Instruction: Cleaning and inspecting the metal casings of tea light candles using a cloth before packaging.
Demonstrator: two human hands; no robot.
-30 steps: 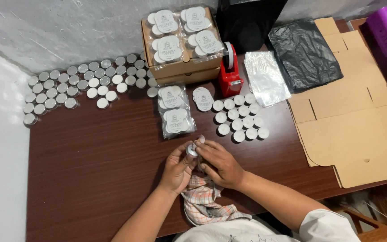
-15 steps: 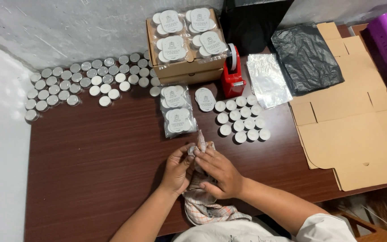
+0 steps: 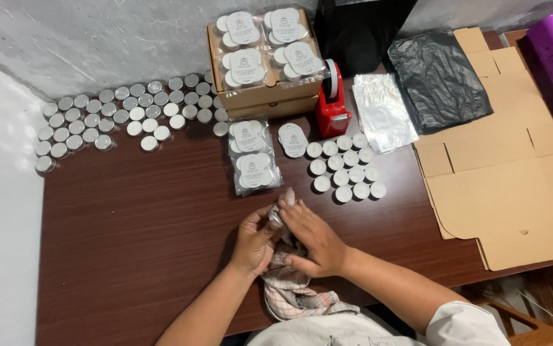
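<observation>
Head view: dark brown wooden table (image 3: 129,237) pushed against a rough grey wall (image 3: 97,38). Far left, rows of small silver tins (image 3: 106,118); at the back, a cardboard box (image 3: 267,96) topped with bagged tins, a red tape dispenser (image 3: 332,106) beside it. Right, flat cardboard (image 3: 500,186) and black plastic bag (image 3: 439,77). Near edge: left hand (image 3: 254,240) and right hand (image 3: 311,237) together, clasped on one small tin (image 3: 276,216) and a checked cloth (image 3: 292,291).

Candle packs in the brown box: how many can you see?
4 packs. They lie two by two in the open box: back left, back right, front left, front right. More may be hidden underneath.
</observation>
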